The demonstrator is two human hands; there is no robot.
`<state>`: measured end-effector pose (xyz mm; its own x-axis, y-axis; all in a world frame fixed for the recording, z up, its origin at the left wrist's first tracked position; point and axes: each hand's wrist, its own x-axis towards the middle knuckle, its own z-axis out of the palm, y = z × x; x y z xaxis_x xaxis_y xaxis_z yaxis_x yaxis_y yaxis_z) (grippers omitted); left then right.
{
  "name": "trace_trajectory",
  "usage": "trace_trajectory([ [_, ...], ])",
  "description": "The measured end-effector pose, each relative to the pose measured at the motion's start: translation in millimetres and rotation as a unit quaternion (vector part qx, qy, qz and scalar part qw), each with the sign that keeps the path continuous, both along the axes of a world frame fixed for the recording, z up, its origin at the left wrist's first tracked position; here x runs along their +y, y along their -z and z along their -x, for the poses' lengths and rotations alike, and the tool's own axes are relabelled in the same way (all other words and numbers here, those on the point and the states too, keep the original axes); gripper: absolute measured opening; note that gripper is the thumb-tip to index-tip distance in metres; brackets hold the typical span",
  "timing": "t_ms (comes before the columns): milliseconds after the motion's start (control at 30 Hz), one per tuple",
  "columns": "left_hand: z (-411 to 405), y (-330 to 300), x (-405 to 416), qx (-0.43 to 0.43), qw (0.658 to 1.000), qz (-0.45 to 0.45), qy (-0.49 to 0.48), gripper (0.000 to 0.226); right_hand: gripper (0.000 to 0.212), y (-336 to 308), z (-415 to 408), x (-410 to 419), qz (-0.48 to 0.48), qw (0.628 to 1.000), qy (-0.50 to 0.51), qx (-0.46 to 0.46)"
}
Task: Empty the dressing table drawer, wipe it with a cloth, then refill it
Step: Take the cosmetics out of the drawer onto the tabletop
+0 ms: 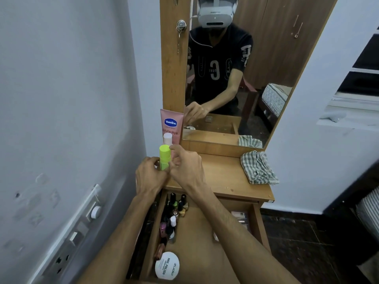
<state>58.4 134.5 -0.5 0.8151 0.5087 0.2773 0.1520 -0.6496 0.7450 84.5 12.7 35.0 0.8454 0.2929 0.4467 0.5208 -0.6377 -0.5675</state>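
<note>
Both hands up at far left corner of tabletop [225, 179], closed around green bottle [165, 157]. Left hand [149, 176] curled round bottle's lower left side, fingers wrapped at base. Right hand [186, 168] pinching bottle from right, thumb tip against cap edge, other fingers curled at lower body. Bottle upright, cap on, standing at or just above tabletop; contact with wood hidden by fingers. Just behind it, white-capped bottle [167, 139], and behind that, pink Vaseline tube [171, 125] leaning upright against mirror frame [173, 68].

Drawer [256, 220] pulled open toward camera below tabletop, not yet emptied. Along its left side: cluster of dark nail polish bottles [177, 203] at far end, white-capped small bottle [172, 221] and pink bottle [163, 227] nearer, then round white nail polish remover tub [167, 265] at near end. Forearms crossing over drawer, hiding middle of it. Some flat packets [240, 216] glimpsed at right side past right forearm, too blurred to tell.

Checked cloth [257, 168] crumpled at far right of tabletop, well apart from hands, untouched. Mirror [266, 58] showing person in black shirt with headset, plus cloth's reflection. Keys [179, 41] hanging from lock in frame. Switch panel [86, 220] on left wall.
</note>
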Motion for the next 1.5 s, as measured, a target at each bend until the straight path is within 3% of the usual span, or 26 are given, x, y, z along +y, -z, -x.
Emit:
trace_trajectory([
  [167,16,3,-1,0.004,1.000,0.012,0.003,0.057,0.034,3,21,-16,-0.030,1.000,0.004,0.006],
  [400,70,10,-11,-0.065,0.997,0.033,-0.001,0.015,0.015,18,64,-38,-0.014,0.994,-0.013,0.104],
  [667,124,30,-25,0.004,0.994,0.020,0.103,0.022,0.015,39,114,-55,0.063,0.975,0.014,0.213],
  [800,145,32,-29,0.047,0.992,0.000,0.117,0.021,0.006,52,139,-63,0.115,0.945,0.044,0.302],
  [1000,158,30,-30,0.110,0.984,-0.020,0.135,0.022,0.040,62,162,-60,0.206,0.901,0.033,0.382],
  [1100,159,31,-30,0.126,0.981,-0.034,0.140,0.024,0.044,63,169,-60,0.174,0.890,0.008,0.422],
  [1267,159,31,-31,0.134,0.979,-0.049,0.145,0.022,0.049,64,169,-48,0.225,0.888,0.027,0.400],
  [1367,158,31,-31,0.136,0.979,-0.053,0.145,0.022,0.046,59,169,-56,0.218,0.862,-0.013,0.458],
  [1500,158,31,-30,0.139,0.977,-0.061,0.147,0.021,0.045,52,169,-60,0.242,0.883,0.029,0.400],
])
